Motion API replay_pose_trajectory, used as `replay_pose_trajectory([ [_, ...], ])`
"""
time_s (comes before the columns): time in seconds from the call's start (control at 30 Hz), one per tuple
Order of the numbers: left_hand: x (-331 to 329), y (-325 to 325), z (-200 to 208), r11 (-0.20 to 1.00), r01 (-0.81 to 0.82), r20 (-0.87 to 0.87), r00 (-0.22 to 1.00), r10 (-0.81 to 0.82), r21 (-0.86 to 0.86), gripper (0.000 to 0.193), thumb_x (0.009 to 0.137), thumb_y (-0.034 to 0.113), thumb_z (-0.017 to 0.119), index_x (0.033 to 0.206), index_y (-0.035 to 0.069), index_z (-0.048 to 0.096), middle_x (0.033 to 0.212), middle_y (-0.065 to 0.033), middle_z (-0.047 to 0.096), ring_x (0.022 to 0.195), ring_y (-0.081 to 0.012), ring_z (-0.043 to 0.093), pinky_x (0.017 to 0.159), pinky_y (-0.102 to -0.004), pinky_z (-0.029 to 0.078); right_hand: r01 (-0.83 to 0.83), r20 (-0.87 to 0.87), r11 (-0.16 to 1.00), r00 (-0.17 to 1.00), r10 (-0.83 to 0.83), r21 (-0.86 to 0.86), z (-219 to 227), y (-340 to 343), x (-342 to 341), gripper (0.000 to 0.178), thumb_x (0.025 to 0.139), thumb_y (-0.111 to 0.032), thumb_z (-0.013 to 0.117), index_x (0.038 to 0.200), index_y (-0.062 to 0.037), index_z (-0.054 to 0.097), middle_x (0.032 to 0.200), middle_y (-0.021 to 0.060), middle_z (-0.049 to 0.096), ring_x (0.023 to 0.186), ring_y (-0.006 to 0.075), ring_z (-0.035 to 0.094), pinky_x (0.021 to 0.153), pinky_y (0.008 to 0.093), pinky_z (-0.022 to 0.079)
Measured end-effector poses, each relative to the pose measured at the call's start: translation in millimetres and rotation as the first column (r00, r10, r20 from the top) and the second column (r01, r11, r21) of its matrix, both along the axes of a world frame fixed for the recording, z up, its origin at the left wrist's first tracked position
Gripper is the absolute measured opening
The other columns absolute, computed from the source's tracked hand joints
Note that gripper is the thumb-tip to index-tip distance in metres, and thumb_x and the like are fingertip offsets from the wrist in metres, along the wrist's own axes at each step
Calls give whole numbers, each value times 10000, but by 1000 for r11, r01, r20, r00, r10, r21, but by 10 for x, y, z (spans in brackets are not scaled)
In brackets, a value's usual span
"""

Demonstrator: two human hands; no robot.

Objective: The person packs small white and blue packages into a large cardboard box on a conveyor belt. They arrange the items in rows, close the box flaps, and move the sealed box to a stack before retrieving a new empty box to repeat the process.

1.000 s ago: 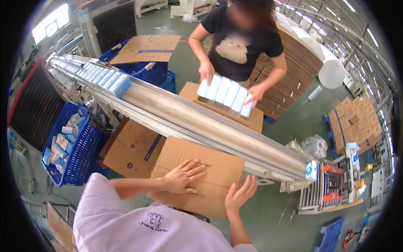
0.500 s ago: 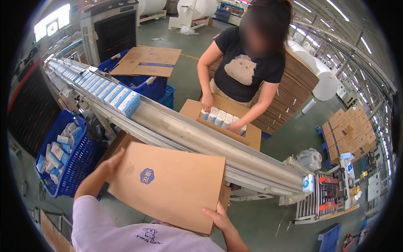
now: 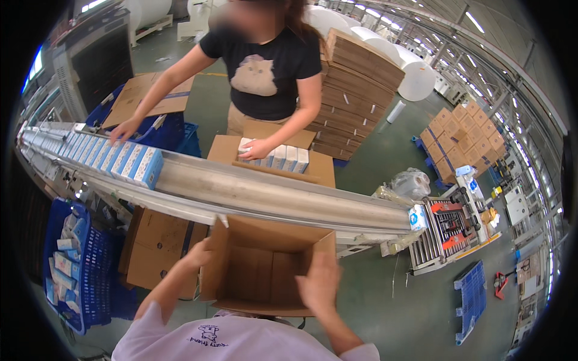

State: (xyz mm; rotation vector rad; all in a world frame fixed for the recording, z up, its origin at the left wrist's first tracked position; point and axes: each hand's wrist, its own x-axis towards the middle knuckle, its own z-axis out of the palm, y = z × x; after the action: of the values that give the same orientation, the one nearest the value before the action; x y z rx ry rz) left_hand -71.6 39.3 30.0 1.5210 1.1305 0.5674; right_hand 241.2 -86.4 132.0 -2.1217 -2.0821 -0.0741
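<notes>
In front of me an empty cardboard box (image 3: 259, 265) stands open upward, its brown inside and bottom seam showing. My left hand (image 3: 200, 253) grips its left side flap, fingers partly hidden behind the cardboard. My right hand (image 3: 320, 286) lies with stretched fingers against the box's right side, slightly blurred. Beyond the box a conveyor (image 3: 265, 195) runs across, with a row of blue-and-white packs (image 3: 147, 166) at its left.
Across the conveyor a person (image 3: 265, 78) reaches for the row, the other hand at packs in a carton (image 3: 322, 165). A blue basket of packs (image 3: 96, 271) and a folded carton (image 3: 158, 243) are at my left; a blue pallet (image 3: 471, 304) is at right.
The flat carton between my hands has become an open box, its inside now facing up. The view has shifted right. The co-worker's one hand has moved from the carton to the row.
</notes>
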Motion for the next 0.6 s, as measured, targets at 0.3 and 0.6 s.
replay_pose_trajectory([
  [0.3, -164, -324, -1493, 779, -303, -672, 394, 627, 549, 825, 757, 508, 596, 1316, -22, 302, 1389, -275, 233, 1295, -386, 228, 1017, -528, 229, 354, -212, 890, 883, -420, -289, -628, -111, 653, 395, 792, -73, 530, 1126, 25, 343, 694, 253, 585, 667, 428, 580, 611, 516, 457],
  [0.6, 89, -591, -1655, 984, -101, 33, 994, 107, -146, 703, 733, 179, 639, 1341, 53, 311, 1068, -236, 573, 963, -384, 571, 808, -389, 475, 375, -243, 899, 872, -425, -226, -631, -91, 693, 269, 810, -62, 476, 1037, 33, 368, 652, 258, 569, 634, 432, 573, 586, 519, 458],
])
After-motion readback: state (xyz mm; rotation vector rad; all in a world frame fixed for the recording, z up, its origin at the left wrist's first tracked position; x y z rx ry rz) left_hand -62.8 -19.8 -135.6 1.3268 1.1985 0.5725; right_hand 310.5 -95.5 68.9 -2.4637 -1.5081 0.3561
